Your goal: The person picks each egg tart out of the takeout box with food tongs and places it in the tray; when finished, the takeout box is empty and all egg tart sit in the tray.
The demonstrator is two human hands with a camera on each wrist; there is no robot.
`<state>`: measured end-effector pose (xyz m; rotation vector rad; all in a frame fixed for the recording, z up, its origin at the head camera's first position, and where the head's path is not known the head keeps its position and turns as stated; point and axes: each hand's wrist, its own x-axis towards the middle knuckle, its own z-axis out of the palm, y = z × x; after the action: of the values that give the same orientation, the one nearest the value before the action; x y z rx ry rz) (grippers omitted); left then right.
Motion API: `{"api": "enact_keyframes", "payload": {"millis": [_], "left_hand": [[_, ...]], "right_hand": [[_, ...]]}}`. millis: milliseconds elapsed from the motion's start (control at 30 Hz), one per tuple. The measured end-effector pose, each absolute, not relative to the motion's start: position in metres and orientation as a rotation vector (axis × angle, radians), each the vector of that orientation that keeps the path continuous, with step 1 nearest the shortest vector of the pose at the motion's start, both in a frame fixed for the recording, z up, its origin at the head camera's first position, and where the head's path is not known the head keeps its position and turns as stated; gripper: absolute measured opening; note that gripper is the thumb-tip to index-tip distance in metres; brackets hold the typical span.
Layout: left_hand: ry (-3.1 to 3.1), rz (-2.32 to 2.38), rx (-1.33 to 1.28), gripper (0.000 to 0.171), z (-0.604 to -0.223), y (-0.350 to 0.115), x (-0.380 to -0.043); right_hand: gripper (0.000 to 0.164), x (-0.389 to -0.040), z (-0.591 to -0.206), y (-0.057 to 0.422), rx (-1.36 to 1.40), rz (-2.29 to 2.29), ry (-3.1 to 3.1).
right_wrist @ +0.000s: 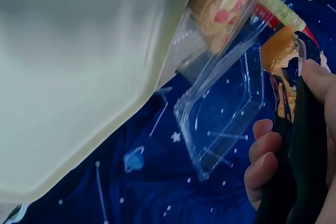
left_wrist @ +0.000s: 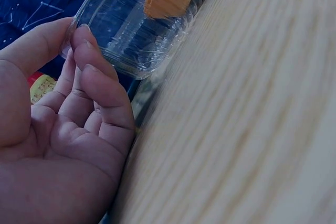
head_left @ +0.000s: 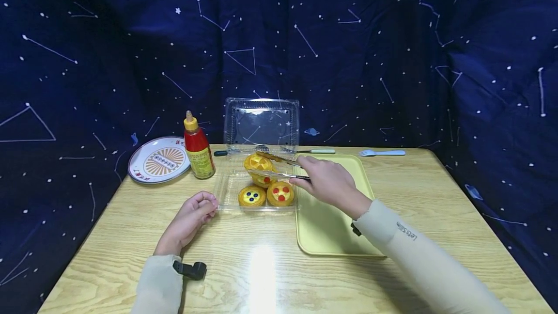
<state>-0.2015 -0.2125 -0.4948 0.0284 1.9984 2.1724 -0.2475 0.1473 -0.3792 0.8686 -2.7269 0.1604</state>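
Note:
My left hand [head_left: 192, 217] pinches the near left rim of a hinged clear plastic box [head_left: 227, 193], thumb against fingertips in the left wrist view. My right hand [head_left: 329, 183] grips black-handled tongs [right_wrist: 307, 145] with metal ends. Between the tongs' tips is an egg tart [head_left: 258, 162] with yellow pieces on top, at the back of the box; the right wrist view shows its orange side. Below it, another tart [head_left: 267, 181] with red dots is partly hidden. In the front of the box sit a blue-dotted tart [head_left: 252, 196] and a red-dotted tart [head_left: 280, 194].
Right of the box lies a pale yellow tray [head_left: 331, 236], under my right hand. A red sauce bottle [head_left: 199, 151] with a yellow cap stands at the left, beside a patterned plate [head_left: 159, 160]. A light blue fork [head_left: 382, 152] and a white-handled utensil [head_left: 322, 151] lie at the back.

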Motion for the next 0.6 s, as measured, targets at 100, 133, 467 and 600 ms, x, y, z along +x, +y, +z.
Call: {"api": "enact_keyframes", "payload": {"millis": [100,133,467,600], "left_hand": [[1.994,2.177,0.034,0.022,-0.496,-0.213,-0.201],[1.993,2.179,0.034,0.022,-0.496,-0.213,-0.201],[1.990,2.184,0.045,0.021,-0.497,-0.214,-0.202],[1.984,2.193,0.057,0.020,-0.497,-0.213,-0.201]], "right_hand": [[0.036,-0.245,-0.377,0.160,0.845,0.174,-2.705],[0.037,-0.244,-0.377,0.164,0.840,0.172,-2.694],[0.040,-0.235,-0.372,0.216,0.721,0.171,-2.712],[0.042,-0.231,-0.374,0.236,0.661,0.174,-2.728]]}}
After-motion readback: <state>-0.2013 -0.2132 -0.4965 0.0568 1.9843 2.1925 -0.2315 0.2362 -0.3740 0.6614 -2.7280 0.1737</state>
